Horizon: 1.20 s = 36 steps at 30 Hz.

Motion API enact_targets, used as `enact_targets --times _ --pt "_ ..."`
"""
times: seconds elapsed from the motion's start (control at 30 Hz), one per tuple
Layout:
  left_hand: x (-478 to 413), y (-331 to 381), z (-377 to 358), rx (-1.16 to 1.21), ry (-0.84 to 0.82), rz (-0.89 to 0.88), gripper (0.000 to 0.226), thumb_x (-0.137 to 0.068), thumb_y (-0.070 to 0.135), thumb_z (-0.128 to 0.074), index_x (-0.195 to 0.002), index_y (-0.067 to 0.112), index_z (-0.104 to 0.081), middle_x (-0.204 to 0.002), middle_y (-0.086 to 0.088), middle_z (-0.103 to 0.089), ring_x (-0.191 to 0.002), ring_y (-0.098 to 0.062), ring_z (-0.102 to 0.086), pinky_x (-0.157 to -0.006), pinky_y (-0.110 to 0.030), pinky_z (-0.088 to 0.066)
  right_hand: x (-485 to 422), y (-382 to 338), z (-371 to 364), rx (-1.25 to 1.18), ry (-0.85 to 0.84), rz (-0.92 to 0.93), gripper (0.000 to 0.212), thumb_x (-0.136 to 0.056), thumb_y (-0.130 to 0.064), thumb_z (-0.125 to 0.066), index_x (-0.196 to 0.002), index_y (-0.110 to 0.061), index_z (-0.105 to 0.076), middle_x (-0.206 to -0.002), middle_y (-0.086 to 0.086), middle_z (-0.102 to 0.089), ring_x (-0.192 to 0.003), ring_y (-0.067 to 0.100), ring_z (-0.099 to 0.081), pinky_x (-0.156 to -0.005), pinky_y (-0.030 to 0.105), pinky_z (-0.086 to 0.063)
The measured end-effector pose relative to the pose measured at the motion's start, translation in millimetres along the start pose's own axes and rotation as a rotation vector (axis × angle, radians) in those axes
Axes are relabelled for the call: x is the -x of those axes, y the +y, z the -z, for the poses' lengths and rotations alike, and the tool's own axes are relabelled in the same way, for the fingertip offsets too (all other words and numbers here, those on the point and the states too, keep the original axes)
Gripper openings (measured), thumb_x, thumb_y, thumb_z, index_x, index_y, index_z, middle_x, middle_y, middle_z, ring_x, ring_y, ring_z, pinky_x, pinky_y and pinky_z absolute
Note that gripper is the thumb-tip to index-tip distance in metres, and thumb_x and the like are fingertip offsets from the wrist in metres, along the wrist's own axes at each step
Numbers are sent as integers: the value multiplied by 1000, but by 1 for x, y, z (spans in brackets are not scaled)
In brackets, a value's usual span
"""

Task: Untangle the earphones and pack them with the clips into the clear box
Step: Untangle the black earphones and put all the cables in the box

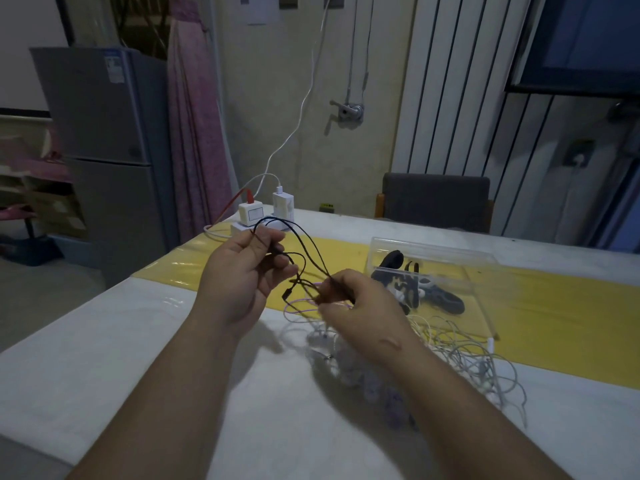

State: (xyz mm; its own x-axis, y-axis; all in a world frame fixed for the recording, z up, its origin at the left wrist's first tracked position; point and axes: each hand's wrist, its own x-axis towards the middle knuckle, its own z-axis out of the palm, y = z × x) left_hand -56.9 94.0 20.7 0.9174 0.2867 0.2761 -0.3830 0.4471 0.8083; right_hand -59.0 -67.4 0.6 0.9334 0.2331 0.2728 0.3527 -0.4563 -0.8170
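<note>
White tabletop point(104, 341) crossed by a yellow runner point(554, 323). Black earphones point(304, 251), thin looped cord, are held above the tabletop's middle, pinched by the left hand point(242, 275) and the right hand point(360, 306), both closed on the cord. White and purple earphones point(460, 355) lie tangled beneath. Clear box point(433, 268), toward the far right edge, holds black clips point(446, 299).
</note>
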Motion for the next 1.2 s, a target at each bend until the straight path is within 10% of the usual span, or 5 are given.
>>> enact_targets --times 0.23,0.57,0.83,1.0,1.2 --pt "-5 -3 4 -157 106 -52 26 -102 15 -44 -80 12 -58 -74 -4 -58 -48 -9 -44 -39 -18 -35 -5 -3 20 -122 329 -33 10 -88 -17 -52 -82 -20 -59 -70 -6 -63 -70 14 -56 -65 32 -44" --pt "-11 -8 16 -491 228 -186 30 -93 41 -60 -74 19 -66 -50 14 -40 -54 -13 -32 -53 -30 -26 -11 3 36 30 309 -57 19 -93 -19 -56 -77 -26 -61 -71 -4 -70 -73 20 -69 -74 44 -56" --pt "-13 -5 18 -488 343 28 48 -85 49 -66 -61 13 -45 -61 -5 -39 -61 -22 -34 -63 -34 -29 -14 1 38 -20 236 -196 22 -87 -20 -61 -67 -15 -68 -57 -1 -67 -79 29 -69 -82 49 -54" --pt "-7 -9 13 -625 136 11 50 -83 39 -68 -41 18 -52 -58 -10 -42 -53 -21 -34 -59 -34 -27 -11 -7 52 -361 330 -336 39 -84 -6 -49 -46 -16 -51 -39 -4 -45 -33 10 -44 -39 28 -32" --pt "-2 -9 12 -703 -25 25 46 -69 44 -71 -47 17 -42 -62 -9 -29 -61 -20 -29 -65 -35 -23 -9 -5 53 -654 340 -435 21 -84 -13 -44 -67 -12 -56 -42 -2 -32 -38 14 -25 -43 23 -16"
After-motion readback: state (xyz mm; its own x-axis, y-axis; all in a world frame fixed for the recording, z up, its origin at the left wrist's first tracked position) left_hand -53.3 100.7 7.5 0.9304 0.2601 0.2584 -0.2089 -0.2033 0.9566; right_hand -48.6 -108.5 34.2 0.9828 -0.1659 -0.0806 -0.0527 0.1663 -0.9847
